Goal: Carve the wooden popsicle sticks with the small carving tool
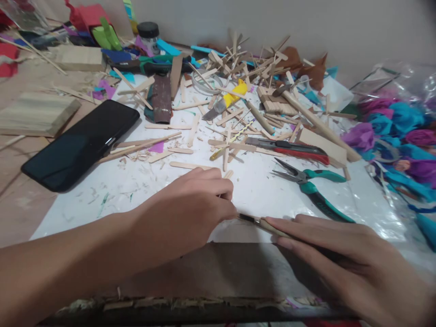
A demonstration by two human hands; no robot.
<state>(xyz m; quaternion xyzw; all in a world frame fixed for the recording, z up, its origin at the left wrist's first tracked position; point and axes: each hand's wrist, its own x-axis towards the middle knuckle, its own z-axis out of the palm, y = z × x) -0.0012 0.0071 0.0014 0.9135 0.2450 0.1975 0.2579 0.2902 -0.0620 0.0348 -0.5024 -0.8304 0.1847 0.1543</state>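
My right hand [347, 254] grips a slim wooden-handled carving knife [272, 228], with fingers laid along the handle. The knife's short dark blade points left, its tip reaching my left fingertips. Closed in a pinch, my left hand [190, 204] hides most of what it holds; a sliver of pale wood shows between thumb and finger. Both hands are over the near edge of a white sheet [136, 200] strewn with shavings. Just beyond them lie craft sticks [187, 165] and a small star of crossed sticks [226, 146]. Green-handled pliers [306, 177] lie beyond my right hand.
A black phone [81, 143] lies at left beside a wood block [37, 111]. Further back are a red-black cutter [289, 150], a yellow cutter [228, 97], a hammer [316, 120] and a heap of sticks [238, 59]. Coloured crepe-paper flowers [405, 118] crowd the right side.
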